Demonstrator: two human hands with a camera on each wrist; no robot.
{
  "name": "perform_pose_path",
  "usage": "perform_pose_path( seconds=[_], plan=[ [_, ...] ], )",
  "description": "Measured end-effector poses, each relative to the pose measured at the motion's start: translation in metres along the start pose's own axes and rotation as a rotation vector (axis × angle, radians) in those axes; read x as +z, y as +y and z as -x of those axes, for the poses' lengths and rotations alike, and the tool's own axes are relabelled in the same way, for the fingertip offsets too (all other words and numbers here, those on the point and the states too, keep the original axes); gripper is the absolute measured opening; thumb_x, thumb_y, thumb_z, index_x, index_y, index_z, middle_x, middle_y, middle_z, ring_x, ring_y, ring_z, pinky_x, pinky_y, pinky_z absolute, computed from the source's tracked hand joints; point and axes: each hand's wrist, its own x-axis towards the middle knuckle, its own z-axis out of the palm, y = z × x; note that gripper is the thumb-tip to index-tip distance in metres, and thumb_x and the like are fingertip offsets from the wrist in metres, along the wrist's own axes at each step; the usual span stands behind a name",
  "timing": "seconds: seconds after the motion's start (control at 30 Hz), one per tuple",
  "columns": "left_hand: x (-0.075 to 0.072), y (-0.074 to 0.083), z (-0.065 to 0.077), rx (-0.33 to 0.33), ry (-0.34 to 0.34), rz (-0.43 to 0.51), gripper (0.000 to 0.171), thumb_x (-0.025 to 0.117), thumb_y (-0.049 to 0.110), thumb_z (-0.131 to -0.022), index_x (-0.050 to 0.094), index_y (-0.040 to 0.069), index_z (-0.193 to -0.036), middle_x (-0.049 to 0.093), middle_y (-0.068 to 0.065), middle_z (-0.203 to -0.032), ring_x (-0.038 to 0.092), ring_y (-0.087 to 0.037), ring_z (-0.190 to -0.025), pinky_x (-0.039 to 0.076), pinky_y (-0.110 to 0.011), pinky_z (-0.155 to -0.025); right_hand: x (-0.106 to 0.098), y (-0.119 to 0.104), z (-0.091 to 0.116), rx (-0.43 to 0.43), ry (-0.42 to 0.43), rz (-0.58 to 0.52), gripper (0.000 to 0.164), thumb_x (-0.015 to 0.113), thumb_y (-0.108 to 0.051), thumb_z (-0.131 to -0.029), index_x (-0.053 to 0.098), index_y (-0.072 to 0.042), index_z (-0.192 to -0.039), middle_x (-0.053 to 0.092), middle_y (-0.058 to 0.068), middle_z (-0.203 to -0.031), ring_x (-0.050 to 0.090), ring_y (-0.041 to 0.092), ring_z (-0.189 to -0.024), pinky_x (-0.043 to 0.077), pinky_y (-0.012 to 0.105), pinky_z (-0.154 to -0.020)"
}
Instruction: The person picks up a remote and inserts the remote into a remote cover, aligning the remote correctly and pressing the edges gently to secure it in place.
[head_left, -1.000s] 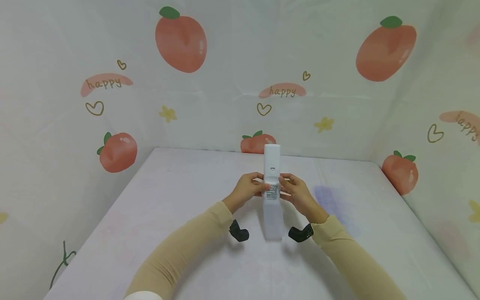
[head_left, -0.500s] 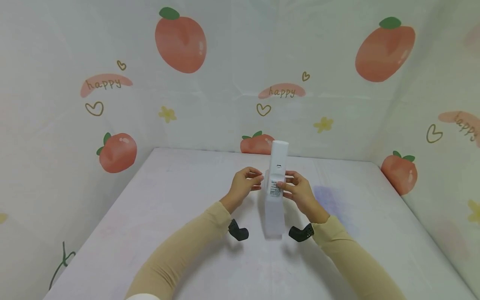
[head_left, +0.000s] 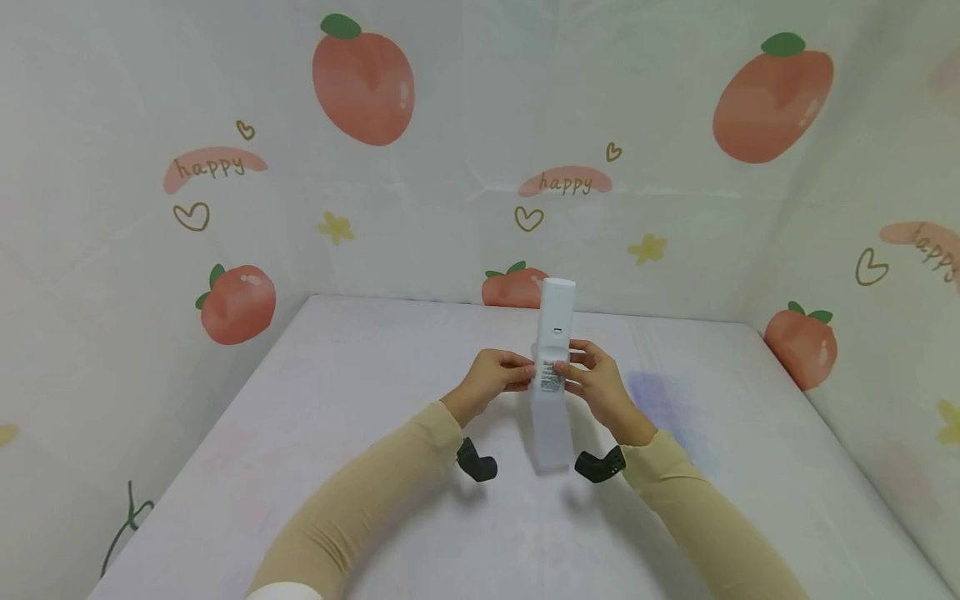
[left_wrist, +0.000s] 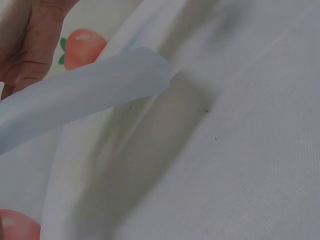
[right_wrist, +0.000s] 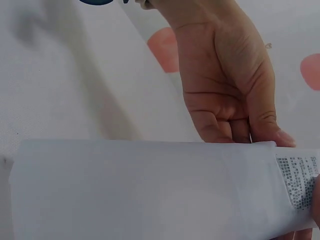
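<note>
A long white device (head_left: 557, 308) stands upright between my hands in the head view, leaning slightly. Its upper part has a small slot, with a printed label (head_left: 551, 377) below. A smooth pale lower section (right_wrist: 135, 185) fills much of the right wrist view, and its end shows in the left wrist view. My left hand (head_left: 491, 379) pinches the left edge beside the label. My right hand (head_left: 597, 383) grips the right side, thumb on the label and fingers behind, partly hidden. The device's kind cannot be told.
A pale cloth covers the table (head_left: 420, 333); a bluish patch (head_left: 663, 408) lies to the right. Peach-printed cloth (head_left: 442, 208) hangs behind. Black wrist cameras (head_left: 477, 462) sit below each wrist. A green cord (head_left: 129, 525) hangs at far left.
The device's top has shifted slightly right and now leans. My left hand came away from it half a second ago and is back at its left edge. The right hand keeps its grip.
</note>
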Motion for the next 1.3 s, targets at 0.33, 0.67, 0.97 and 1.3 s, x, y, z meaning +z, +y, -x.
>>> perform_pose_path(
  seconds=[0.33, 0.67, 0.97, 1.3],
  plan=[
    [0.003, -0.004, -0.001, -0.004, 0.115, 0.106, 0.02, 0.064, 0.006, -0.092, 0.066, -0.011, -0.104, 0.062, -0.003, -0.079, 0.059, -0.008, -0.067, 0.058, -0.025, -0.072, 0.0, -0.004, 0.003, -0.003, 0.007, 0.123, 0.048, 0.065, -0.003, -0.091, 0.044, 0.002, -0.134, 0.053, 0.006, -0.105, 0.061, 0.009, -0.085, 0.058, 0.028, -0.076],
    [0.002, 0.012, -0.004, -0.017, 0.145, 0.154, 0.02, 0.064, 0.007, -0.093, 0.066, -0.009, -0.104, 0.061, -0.003, -0.08, 0.06, -0.009, -0.068, 0.057, -0.024, -0.073, 0.0, -0.013, 0.001, -0.002, -0.049, 0.157, 0.048, 0.064, -0.004, -0.092, 0.041, 0.003, -0.134, 0.051, 0.009, -0.105, 0.061, 0.011, -0.085, 0.058, 0.035, -0.079],
    [0.011, 0.006, -0.001, -0.049, 0.168, 0.213, 0.015, 0.064, 0.009, -0.093, 0.063, -0.004, -0.101, 0.058, -0.002, -0.08, 0.059, -0.01, -0.07, 0.056, -0.024, -0.069, 0.006, -0.011, 0.002, 0.021, -0.042, 0.159, 0.042, 0.065, -0.002, -0.091, 0.044, 0.005, -0.127, 0.052, 0.013, -0.107, 0.06, 0.014, -0.084, 0.058, 0.032, -0.075],
    [0.011, 0.01, 0.006, 0.025, 0.104, 0.061, 0.037, 0.074, 0.018, -0.086, 0.063, -0.004, -0.114, 0.07, -0.017, -0.108, 0.068, -0.018, -0.092, 0.056, -0.035, -0.087, 0.003, -0.009, -0.001, 0.017, -0.033, 0.147, 0.051, 0.065, -0.009, -0.092, 0.042, 0.001, -0.137, 0.054, 0.015, -0.113, 0.061, 0.013, -0.09, 0.057, 0.035, -0.082]
  ],
)
